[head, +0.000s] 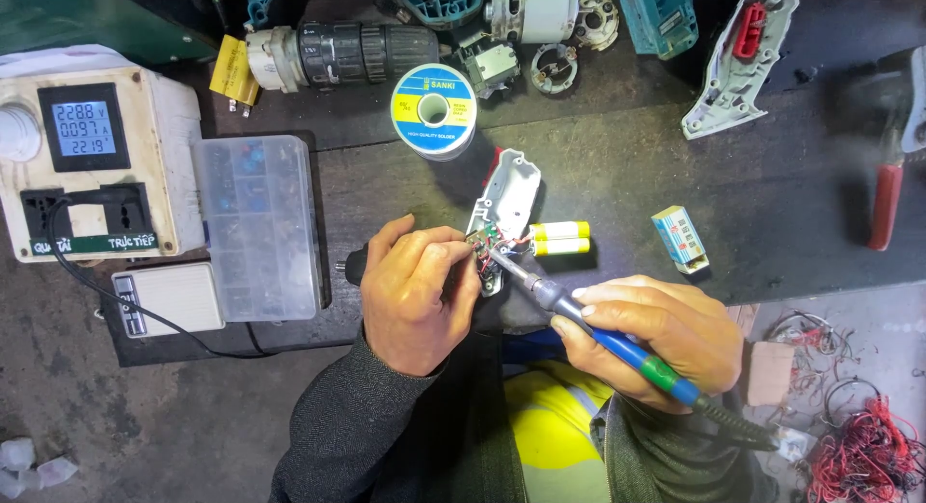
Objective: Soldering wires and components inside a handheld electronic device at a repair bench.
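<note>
R hand [656, 334] grips blue soldering iron [588, 320], L hand [415, 291] pinches white casing [506, 209]; solder spool [434, 109], parts box [258, 223], yellow cells [559, 238] nearby on desk [675, 165].

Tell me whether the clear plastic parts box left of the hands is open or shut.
Shut. The clear parts box lies flat on the bench with its lid down over the compartments; small blue parts show through it.

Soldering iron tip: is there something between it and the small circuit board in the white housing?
Nothing visible. The soldering iron in the right hand reaches the circuit board directly; the left hand steadies the white housing from the other side.
</note>
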